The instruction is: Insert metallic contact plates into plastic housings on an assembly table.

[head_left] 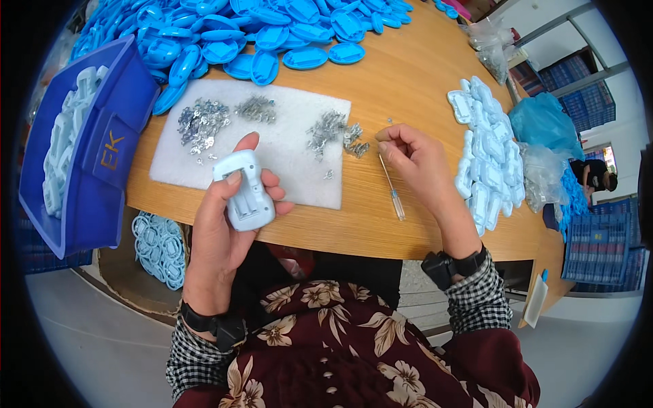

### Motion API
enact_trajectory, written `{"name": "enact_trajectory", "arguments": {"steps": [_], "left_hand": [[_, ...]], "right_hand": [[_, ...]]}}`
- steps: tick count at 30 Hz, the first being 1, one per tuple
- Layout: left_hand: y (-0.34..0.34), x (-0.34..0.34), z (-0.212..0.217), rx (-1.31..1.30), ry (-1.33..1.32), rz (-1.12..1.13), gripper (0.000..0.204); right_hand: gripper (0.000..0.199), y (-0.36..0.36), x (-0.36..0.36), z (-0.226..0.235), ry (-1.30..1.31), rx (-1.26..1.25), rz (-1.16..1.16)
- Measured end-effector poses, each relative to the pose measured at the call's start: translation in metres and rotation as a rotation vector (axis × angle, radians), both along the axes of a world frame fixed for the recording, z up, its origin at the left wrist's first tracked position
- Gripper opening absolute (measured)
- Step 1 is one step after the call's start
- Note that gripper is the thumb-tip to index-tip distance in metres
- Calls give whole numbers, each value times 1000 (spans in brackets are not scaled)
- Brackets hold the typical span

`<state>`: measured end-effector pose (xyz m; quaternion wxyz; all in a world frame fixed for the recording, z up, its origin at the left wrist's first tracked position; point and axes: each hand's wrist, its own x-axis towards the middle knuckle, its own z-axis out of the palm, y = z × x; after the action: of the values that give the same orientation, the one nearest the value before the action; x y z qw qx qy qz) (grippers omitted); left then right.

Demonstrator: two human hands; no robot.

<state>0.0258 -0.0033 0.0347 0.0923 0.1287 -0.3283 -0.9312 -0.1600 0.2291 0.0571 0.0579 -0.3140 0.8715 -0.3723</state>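
- The left hand (228, 217) gripped a pale blue plastic shell (245, 190) open side up, above the table edge (381, 234), exposing its slots
- The right hand (415, 160) pinched closed near small metal contacts (337, 132) on the white foam pad (286, 156), apparently picking one; whether it held any, I could not tell

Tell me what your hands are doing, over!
Left hand grips pale blue plastic case. Right hand pinches tiny metal piece, screwdriver under it. Nothing in the way.

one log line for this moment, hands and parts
left hand: holds pale blue housing | right hand: pinches small metal part by clip pile | screwdriver: on table
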Motion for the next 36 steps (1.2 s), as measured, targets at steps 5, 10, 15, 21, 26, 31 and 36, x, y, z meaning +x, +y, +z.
{"name": "enact_trajectory", "arguments": {"steps": [5,10,15,21,26,31,36], "left_hand": [[-2,-1,-9,-29,-94,-2,59],[7,-1,-8,-81,-126,-18,51],[5,-1,-4,-90,-150,-38,51],[6,-1,-2,-101,-178,-45,53],[15,-4,7,-362,-251,-55,45],[23,-24,9,-831,-165,-4,38],[18,-39,17,-1126,-154,-89,37]], "right_hand": [[16,-3,-20,-3,149,119,58],[16,-27,13,5,111,75,283],[9,-41,22,-3,133,96,395],[10,-45,26,2,42,116,338],[10,-48,31,3,-33,93,291],[10,-48,35,13,-41,74,328],[10,-47,37,17,-44,35,363]]}}
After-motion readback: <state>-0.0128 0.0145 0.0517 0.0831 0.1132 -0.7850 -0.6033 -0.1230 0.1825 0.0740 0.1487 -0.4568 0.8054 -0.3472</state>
